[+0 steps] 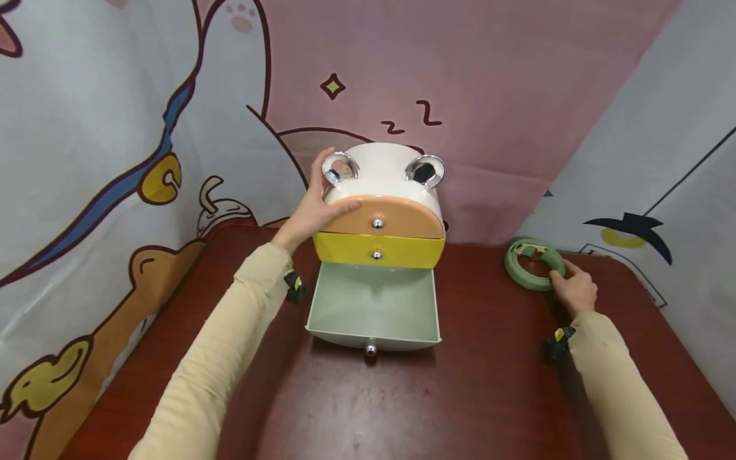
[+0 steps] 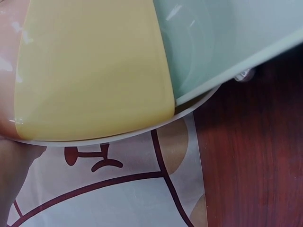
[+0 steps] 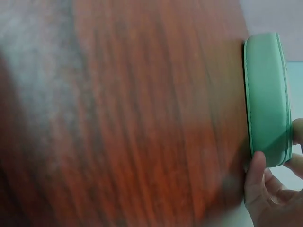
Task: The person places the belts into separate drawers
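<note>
A small white drawer cabinet (image 1: 382, 163) with two shiny round ears stands at the back of the table. Its orange drawer (image 1: 408, 217) and yellow drawer (image 1: 345, 249) are closed, while the pale green bottom drawer (image 1: 374, 306) is pulled out with nothing inside. My left hand (image 1: 309, 211) grips the cabinet's upper left side, thumb across the orange front and fingers along the side by the ear. To the right lies a coiled green belt (image 1: 524, 278) with a gold buckle. My right hand (image 1: 577, 291) pinches its near right edge, thumb low on the coil (image 3: 267, 99) in the right wrist view.
The dark red wooden table (image 1: 368, 409) has a glossy top. Behind it and at the sides hangs a cartoon-printed cloth (image 1: 489, 83), close behind the cabinet. The green drawer's silver knob (image 1: 370, 349) sticks out toward me.
</note>
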A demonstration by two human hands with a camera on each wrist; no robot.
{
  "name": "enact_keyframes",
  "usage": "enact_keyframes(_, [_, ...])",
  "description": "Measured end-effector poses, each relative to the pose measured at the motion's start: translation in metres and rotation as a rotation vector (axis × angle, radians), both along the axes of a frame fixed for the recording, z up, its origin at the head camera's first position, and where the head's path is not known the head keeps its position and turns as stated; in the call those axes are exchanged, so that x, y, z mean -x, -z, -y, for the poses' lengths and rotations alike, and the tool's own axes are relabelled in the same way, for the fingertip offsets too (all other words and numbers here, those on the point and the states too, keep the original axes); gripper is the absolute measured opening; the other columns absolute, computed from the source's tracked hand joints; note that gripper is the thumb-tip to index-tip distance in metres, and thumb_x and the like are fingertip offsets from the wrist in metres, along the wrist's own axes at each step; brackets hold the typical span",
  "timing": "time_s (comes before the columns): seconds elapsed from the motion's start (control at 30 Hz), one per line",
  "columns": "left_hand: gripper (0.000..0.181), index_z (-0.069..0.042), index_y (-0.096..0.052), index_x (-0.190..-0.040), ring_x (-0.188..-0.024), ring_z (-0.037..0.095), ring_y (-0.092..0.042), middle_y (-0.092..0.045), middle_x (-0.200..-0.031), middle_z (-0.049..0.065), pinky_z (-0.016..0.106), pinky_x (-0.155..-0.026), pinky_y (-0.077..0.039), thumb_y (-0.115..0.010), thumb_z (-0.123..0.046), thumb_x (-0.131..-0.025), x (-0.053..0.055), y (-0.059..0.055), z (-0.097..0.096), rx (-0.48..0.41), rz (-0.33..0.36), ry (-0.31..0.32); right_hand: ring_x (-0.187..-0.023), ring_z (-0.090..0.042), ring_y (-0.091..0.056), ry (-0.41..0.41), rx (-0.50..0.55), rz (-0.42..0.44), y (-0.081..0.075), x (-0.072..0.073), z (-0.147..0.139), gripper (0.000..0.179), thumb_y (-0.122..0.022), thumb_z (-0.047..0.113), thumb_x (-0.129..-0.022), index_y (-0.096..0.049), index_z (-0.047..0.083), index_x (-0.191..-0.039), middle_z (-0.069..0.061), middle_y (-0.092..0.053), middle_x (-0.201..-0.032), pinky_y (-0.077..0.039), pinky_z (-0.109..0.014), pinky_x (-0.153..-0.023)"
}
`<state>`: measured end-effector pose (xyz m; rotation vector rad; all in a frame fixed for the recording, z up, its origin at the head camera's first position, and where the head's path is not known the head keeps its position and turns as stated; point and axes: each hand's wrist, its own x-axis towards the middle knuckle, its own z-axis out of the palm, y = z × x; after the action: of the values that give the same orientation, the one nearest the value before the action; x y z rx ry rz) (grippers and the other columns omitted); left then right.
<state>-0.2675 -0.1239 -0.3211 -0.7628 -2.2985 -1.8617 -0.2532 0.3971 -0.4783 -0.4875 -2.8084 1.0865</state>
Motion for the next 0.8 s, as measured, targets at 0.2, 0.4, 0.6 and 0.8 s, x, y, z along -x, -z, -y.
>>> enact_keyframes(0.2, [0.098,-0.027,-0.004,-0.152,-0.133,0.021,-0.034,-0.019,-0.155,0.012,0.037,-0.107,-0.029,-0.074,-0.011,-0.085,0.000,0.002,0.002,-0.006,0.002,-0.002,-0.104,-0.051,-0.045,-0.023,-0.006,-0.046,0.005,0.001,0.002,0.057,-0.043,0.027,-0.098,-0.033,0.000,-0.147,-0.012,-0.062,-0.070,-0.034,-0.057,-0.094])
enact_keyframes(0.4, [0.098,-0.028,-0.004,-0.152,-0.134,0.022,-0.033,-0.016,-0.155,0.010,0.037,-0.107,-0.030,-0.073,-0.010,-0.085,0.002,0.002,0.002,-0.018,0.004,0.008,-0.114,-0.052,-0.040,-0.012,-0.032,-0.075,0.011,0.000,0.003,0.055,-0.044,0.029,-0.098,-0.038,0.002,-0.146,-0.032,-0.056,-0.113,-0.033,-0.056,-0.096])
enact_keyframes(0.6, [0.098,-0.027,-0.003,-0.152,-0.134,0.024,-0.033,-0.015,-0.155,0.011,0.038,-0.106,-0.030,-0.072,-0.009,-0.085,0.002,0.000,0.002,-0.014,0.004,0.013,-0.123,-0.054,-0.031,0.006,-0.015,-0.078,0.011,-0.001,0.006,0.055,-0.046,0.030,-0.098,-0.039,0.004,-0.146,-0.035,-0.046,-0.130,-0.029,-0.059,-0.100])
enact_keyframes(0.8, [0.098,-0.028,-0.003,-0.152,-0.134,0.025,-0.032,-0.016,-0.154,0.009,0.038,-0.106,-0.029,-0.073,-0.010,-0.085,0.002,0.001,0.002,0.004,0.004,0.003,-0.126,-0.054,-0.027,-0.005,0.003,-0.094,0.011,-0.006,0.010,0.054,-0.046,0.028,-0.098,-0.040,0.002,-0.145,-0.035,-0.044,-0.133,-0.027,-0.060,-0.101])
